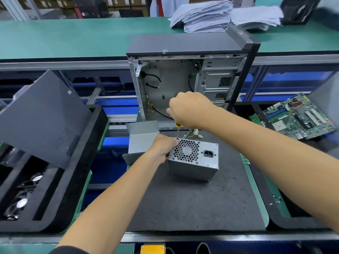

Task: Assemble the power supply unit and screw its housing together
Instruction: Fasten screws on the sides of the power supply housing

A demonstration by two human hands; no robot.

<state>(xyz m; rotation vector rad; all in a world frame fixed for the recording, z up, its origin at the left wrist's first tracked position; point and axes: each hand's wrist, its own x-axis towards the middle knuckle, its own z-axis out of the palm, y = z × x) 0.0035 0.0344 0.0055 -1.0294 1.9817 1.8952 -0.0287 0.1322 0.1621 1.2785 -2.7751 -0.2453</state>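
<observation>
A grey metal power supply unit (196, 163) stands on the dark foam mat (192, 202), its honeycomb fan grille and power socket facing up toward me. My left hand (162, 148) grips the unit's left top corner. My right hand (189, 109) holds a screwdriver (177, 132) by its handle, upright, with the tip at the unit's top left corner. A bundle of coloured wires (194, 135) comes out behind the unit. A bent grey metal cover (141, 140) lies just left of it.
An open computer case (183, 79) stands behind the mat. A dark side panel (42, 118) leans on a black foam tray (60, 180) with fans at left. A motherboard (300, 118) lies at right. Paper stacks (211, 17) sit on the far green bench.
</observation>
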